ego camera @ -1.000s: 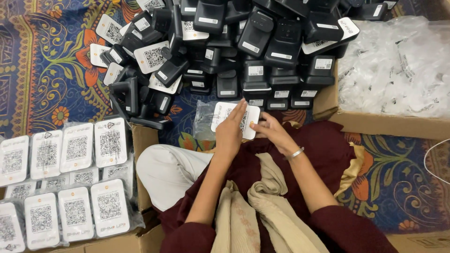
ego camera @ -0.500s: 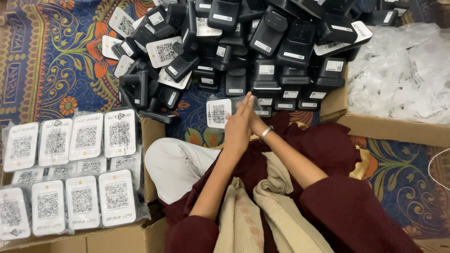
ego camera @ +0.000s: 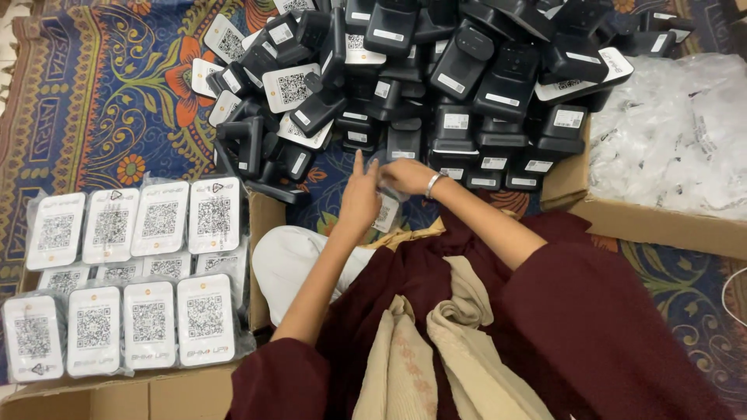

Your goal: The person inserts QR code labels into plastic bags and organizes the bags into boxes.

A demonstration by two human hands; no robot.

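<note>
Both hands have drawn lower, the white code card point(ego camera: 387, 210) now upright between them, left hand point(ego camera: 359, 201) pressing its near face, right hand point(ego camera: 405, 176) pinching its top.

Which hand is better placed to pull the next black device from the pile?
Right hand: it rests against the black device pile's front row. The left hand covers the white code-faced unit between both hands.
</note>
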